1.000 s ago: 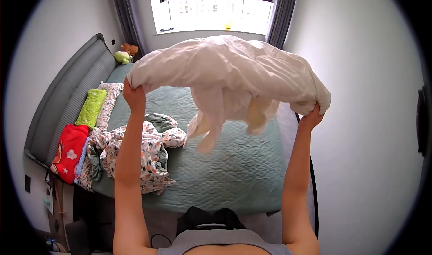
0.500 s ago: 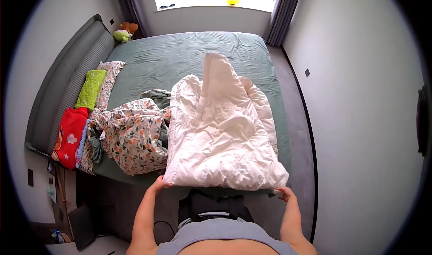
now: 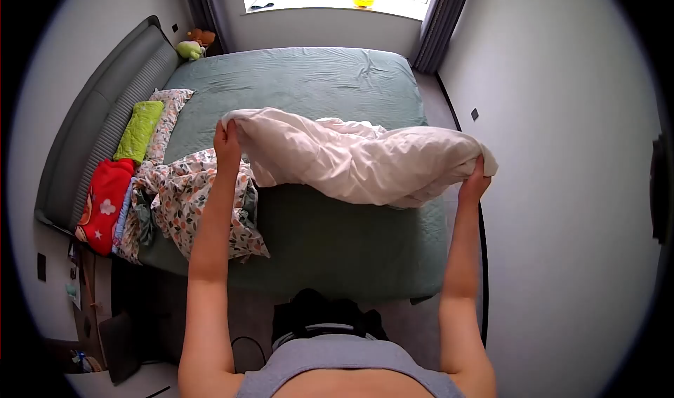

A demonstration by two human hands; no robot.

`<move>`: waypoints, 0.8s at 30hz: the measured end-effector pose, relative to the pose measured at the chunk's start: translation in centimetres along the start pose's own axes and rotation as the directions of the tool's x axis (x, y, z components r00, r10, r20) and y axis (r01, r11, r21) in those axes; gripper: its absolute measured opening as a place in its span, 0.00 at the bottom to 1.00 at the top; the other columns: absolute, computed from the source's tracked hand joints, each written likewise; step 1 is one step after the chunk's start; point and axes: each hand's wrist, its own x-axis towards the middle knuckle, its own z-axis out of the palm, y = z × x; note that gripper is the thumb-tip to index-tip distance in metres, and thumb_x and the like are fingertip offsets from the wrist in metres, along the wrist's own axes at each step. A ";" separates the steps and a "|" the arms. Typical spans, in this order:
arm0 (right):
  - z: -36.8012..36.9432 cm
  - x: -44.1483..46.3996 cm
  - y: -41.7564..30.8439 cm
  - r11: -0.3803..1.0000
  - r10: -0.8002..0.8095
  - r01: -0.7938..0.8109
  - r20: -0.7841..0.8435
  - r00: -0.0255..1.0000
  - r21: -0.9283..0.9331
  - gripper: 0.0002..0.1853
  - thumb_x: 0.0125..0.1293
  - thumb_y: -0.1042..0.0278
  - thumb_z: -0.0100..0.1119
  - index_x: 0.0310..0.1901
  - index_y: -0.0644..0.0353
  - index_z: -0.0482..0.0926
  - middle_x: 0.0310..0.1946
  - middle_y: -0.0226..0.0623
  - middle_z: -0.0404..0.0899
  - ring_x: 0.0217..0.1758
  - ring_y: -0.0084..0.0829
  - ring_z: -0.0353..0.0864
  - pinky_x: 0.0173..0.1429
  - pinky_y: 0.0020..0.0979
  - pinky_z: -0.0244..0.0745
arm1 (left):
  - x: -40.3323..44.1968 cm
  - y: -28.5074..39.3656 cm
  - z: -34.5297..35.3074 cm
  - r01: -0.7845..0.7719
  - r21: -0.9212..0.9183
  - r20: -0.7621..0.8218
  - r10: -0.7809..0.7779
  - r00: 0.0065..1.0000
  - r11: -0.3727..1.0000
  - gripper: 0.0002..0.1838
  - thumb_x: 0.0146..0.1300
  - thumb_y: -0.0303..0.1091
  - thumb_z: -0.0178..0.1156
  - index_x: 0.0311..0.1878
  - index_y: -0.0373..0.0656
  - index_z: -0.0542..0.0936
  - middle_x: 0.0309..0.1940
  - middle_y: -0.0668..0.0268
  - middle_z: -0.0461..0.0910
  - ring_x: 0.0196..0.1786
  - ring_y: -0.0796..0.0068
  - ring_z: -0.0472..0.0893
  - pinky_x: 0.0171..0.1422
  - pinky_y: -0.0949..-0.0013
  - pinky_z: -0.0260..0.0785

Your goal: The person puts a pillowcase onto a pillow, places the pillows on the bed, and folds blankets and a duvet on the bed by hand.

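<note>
A white quilt hangs stretched between my two raised hands, sagging in the middle above the bed. My left hand is closed on its left corner, over the floral bedding. At the other corner, beyond the bed's right edge, my right hand grips the quilt with bent fingers. Part of the quilt lies behind the raised edge and is mostly hidden. Below it shows the green fitted sheet on the mattress. A crumpled floral duvet cover lies to the left, partly behind my left forearm.
Against the grey headboard lie a floral pillow, a green cushion and a red blanket. Plush toys sit at the far left corner. A wall runs along the right side.
Both hands have risen and moved forward from the near bed edge, lifting the quilt's near edge up and away. The green sheet beneath is now uncovered at the front.
</note>
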 end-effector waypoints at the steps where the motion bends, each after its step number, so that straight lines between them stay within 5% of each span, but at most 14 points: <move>1: 1.1 -0.2 -3.6 0.999 -0.016 0.018 -0.073 0.997 0.031 0.18 0.60 0.64 0.56 0.47 0.68 0.73 0.46 0.41 0.74 0.46 0.30 0.75 0.49 0.28 0.70 | 0.7 1.9 -0.5 0.025 -0.231 -0.071 -0.042 0.997 0.973 0.11 0.67 0.36 0.46 0.42 0.39 0.72 0.35 0.65 0.76 0.38 0.79 0.73 0.40 0.73 0.65; 3: -1.6 0.7 -3.3 0.995 0.025 -0.022 -0.026 0.999 0.100 0.20 0.59 0.65 0.57 0.50 0.68 0.72 0.47 0.41 0.74 0.47 0.31 0.74 0.50 0.29 0.68 | -0.3 1.3 -2.5 0.075 -0.409 -0.090 -0.122 0.988 0.909 0.12 0.68 0.35 0.44 0.47 0.39 0.71 0.41 0.66 0.74 0.42 0.80 0.72 0.46 0.76 0.64; 4: -3.9 0.6 -1.4 0.993 0.030 -0.030 -0.007 1.000 -0.118 0.21 0.58 0.65 0.58 0.50 0.68 0.72 0.46 0.41 0.74 0.47 0.32 0.74 0.51 0.30 0.67 | -2.2 -0.4 -3.4 0.137 -0.358 -0.079 -0.176 0.981 0.923 0.14 0.67 0.37 0.45 0.48 0.37 0.70 0.41 0.65 0.74 0.43 0.79 0.72 0.49 0.76 0.63; 5: -6.7 -0.1 1.8 0.943 0.042 -0.036 0.011 0.999 -0.330 0.21 0.57 0.65 0.59 0.50 0.68 0.72 0.46 0.40 0.74 0.47 0.32 0.74 0.51 0.30 0.67 | -4.5 -4.9 -5.3 0.161 -0.075 0.011 -0.161 0.987 0.984 0.15 0.67 0.37 0.46 0.50 0.36 0.69 0.42 0.63 0.74 0.44 0.77 0.73 0.50 0.75 0.62; 7: -11.6 -3.1 7.0 0.808 0.154 -0.186 -0.105 0.982 -0.558 0.22 0.54 0.66 0.61 0.49 0.68 0.73 0.45 0.40 0.75 0.46 0.32 0.74 0.51 0.31 0.66 | -11.2 -10.6 -7.2 0.239 0.160 0.053 -0.250 0.967 0.958 0.15 0.65 0.33 0.46 0.50 0.34 0.69 0.41 0.62 0.75 0.43 0.76 0.72 0.50 0.73 0.62; 9: -17.9 -5.8 10.9 0.776 0.280 -0.356 -0.222 0.934 -0.521 0.23 0.53 0.67 0.62 0.51 0.66 0.72 0.46 0.39 0.74 0.47 0.31 0.73 0.50 0.30 0.67 | -17.2 -11.2 -8.7 0.379 0.133 0.005 -0.383 0.924 0.916 0.11 0.63 0.30 0.46 0.44 0.35 0.71 0.32 0.64 0.74 0.36 0.79 0.70 0.43 0.75 0.63; 11: -21.9 -8.9 11.9 0.681 0.348 -0.517 -0.392 0.852 -0.519 0.23 0.51 0.70 0.62 0.50 0.66 0.72 0.45 0.39 0.75 0.44 0.31 0.74 0.48 0.30 0.68 | -22.5 -14.1 -12.3 0.441 0.306 0.038 -0.474 0.880 0.843 0.07 0.57 0.26 0.47 0.37 0.37 0.71 0.25 0.67 0.70 0.29 0.80 0.66 0.35 0.75 0.62; 13: -27.2 -11.5 13.2 0.507 0.389 -0.585 -0.437 0.811 -0.634 0.19 0.50 0.71 0.61 0.46 0.66 0.75 0.41 0.40 0.77 0.42 0.32 0.76 0.45 0.31 0.69 | -27.3 -13.5 -14.1 0.356 0.506 0.138 -0.481 0.866 0.786 0.06 0.49 0.26 0.48 0.32 0.37 0.69 0.17 0.63 0.65 0.21 0.73 0.65 0.27 0.69 0.62; 15: -32.2 -14.7 14.3 0.511 0.303 -0.505 -0.404 0.863 -0.695 0.16 0.48 0.72 0.61 0.41 0.67 0.77 0.36 0.40 0.79 0.38 0.32 0.76 0.42 0.32 0.70 | -32.1 -12.7 -15.7 0.363 0.674 0.186 -0.623 0.760 0.644 0.08 0.48 0.31 0.50 0.30 0.38 0.68 0.19 0.52 0.69 0.23 0.55 0.71 0.29 0.61 0.64; 17: -34.7 -17.7 13.4 0.106 0.168 -0.596 -0.577 0.799 -0.796 0.14 0.46 0.73 0.62 0.36 0.69 0.78 0.33 0.42 0.78 0.36 0.33 0.77 0.39 0.33 0.71 | -36.4 -11.7 -17.6 0.336 0.776 0.223 -0.730 0.646 0.534 0.09 0.45 0.32 0.51 0.29 0.38 0.68 0.23 0.48 0.72 0.30 0.45 0.73 0.33 0.54 0.64; 21: -41.2 -23.3 16.2 0.001 0.384 -0.747 -0.689 0.615 -0.665 0.18 0.46 0.67 0.60 0.40 0.69 0.77 0.36 0.47 0.79 0.39 0.42 0.78 0.39 0.36 0.72 | -41.5 -11.4 -17.9 0.345 0.850 0.194 -0.844 0.499 0.399 0.14 0.45 0.32 0.50 0.37 0.42 0.75 0.32 0.49 0.76 0.40 0.49 0.75 0.44 0.56 0.68; 22: -42.6 -24.5 17.5 -0.011 0.451 -0.767 -0.687 0.569 -0.642 0.19 0.48 0.65 0.60 0.40 0.69 0.77 0.37 0.49 0.79 0.40 0.45 0.79 0.40 0.37 0.72 | -41.5 -12.1 -17.3 0.284 0.907 0.185 -0.900 0.395 0.311 0.15 0.46 0.32 0.50 0.39 0.42 0.75 0.34 0.50 0.77 0.42 0.50 0.75 0.46 0.56 0.68; 24: -35.1 -23.8 16.6 -0.389 0.351 -0.536 -0.658 0.666 -0.749 0.23 0.48 0.69 0.55 0.48 0.66 0.71 0.46 0.47 0.72 0.50 0.43 0.72 0.49 0.39 0.69 | -40.8 -14.4 -15.6 0.127 0.979 0.136 -0.976 0.172 0.159 0.16 0.48 0.33 0.51 0.43 0.43 0.75 0.38 0.52 0.77 0.45 0.52 0.75 0.50 0.57 0.67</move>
